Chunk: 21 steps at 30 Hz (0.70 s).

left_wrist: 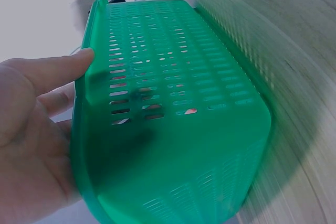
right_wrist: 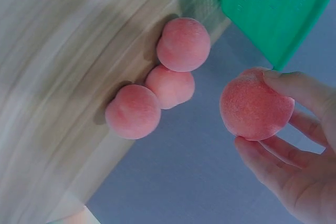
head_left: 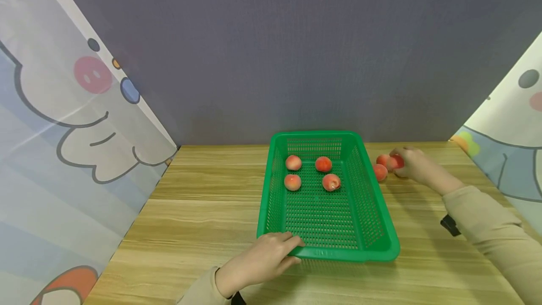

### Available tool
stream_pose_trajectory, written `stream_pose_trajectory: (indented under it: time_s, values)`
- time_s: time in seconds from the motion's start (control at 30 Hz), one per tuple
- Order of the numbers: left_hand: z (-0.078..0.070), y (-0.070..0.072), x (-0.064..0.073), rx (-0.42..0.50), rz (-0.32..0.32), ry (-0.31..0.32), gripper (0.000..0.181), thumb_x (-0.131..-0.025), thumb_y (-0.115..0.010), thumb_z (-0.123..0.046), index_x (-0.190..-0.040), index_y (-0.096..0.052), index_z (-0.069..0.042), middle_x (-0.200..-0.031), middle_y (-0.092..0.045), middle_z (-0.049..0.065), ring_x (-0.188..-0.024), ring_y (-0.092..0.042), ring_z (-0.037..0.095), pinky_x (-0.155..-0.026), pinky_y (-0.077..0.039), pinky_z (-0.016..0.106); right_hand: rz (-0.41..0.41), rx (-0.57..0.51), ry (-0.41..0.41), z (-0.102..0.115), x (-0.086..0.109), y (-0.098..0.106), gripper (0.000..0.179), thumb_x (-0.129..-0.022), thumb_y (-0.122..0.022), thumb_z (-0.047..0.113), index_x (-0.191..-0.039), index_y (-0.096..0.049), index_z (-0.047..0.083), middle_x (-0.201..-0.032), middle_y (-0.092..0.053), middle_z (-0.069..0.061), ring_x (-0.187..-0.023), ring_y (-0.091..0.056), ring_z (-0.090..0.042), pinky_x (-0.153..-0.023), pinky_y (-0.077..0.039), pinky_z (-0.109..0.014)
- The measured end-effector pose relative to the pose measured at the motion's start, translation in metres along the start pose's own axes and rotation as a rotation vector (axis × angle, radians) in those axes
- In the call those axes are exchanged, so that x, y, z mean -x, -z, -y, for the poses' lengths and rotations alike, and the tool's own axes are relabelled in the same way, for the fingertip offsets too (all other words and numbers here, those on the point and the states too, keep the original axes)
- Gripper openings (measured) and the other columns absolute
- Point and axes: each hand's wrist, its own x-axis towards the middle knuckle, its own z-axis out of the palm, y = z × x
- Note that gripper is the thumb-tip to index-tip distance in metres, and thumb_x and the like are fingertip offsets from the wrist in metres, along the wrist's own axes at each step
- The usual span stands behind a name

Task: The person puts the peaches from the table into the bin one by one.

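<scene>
- On the desk (head_left: 203, 215), in the head view, stands a green basket (head_left: 317, 222) with perforated walls and floor; all the fruit inside it lies in its far half.
- There, a first peach (head_left: 293, 163) sits at the far left, a second peach (head_left: 292, 182) just nearer, a third peach (head_left: 323, 164) at the far right and a fourth peach (head_left: 331, 182) nearer on that side.
- At the basket's near rim is the left hand (head_left: 264, 255), its grip closed over the edge.
- Outside the basket's right wall, a cluster of peaches (head_left: 380, 172) lies by the right hand (head_left: 417, 166), which comes from a beige sleeve (head_left: 478, 220).
- Behind the desk rises a grey panel (head_left: 275, 60).
- In the left wrist view, the left thumb rests on the outer side of the rim, with fingers on the other side.
- In the right wrist view, the right hand's grip holds a reddish peach (right_wrist: 256, 104) between thumb and fingertips, close by a corner of the basket; whether they touch, I cannot tell.
- Well apart from it, three peaches sit bunched together on the desk.
</scene>
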Motion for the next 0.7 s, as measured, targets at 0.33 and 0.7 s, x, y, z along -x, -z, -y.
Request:
stream_pose_trajectory:
  time_s: [0.33, 0.7]
  values:
    - [-0.001, 0.000, 0.000, 0.000, -0.002, -0.001, 0.022, -0.082, -0.063, -0.022, -0.099, -0.057, -0.011, -0.083, -0.058, -0.005, -0.071, -0.053, -0.001, -0.064, -0.042, 0.011, -0.020, 0.021, 0.017, 0.011, -0.002, 0.011, 0.039, -0.067, -0.069, -0.001, -0.101, -0.054, -0.013, -0.096, -0.052, -0.033, -0.082, -0.053, -0.046, -0.070, -0.044, -0.053]
    - [0.000, 0.000, 0.000, -0.001, -0.006, -0.004, 0.022, -0.082, -0.063, -0.022, -0.099, -0.057, -0.010, -0.083, -0.059, -0.005, -0.072, -0.054, 0.000, -0.064, -0.043, 0.011, -0.075, 0.048, 0.046, 0.027, -0.008, 0.020, 0.037, -0.070, -0.070, 0.006, -0.100, -0.056, -0.012, -0.089, -0.053, -0.026, -0.076, -0.054, -0.036, -0.066, -0.045, -0.048]
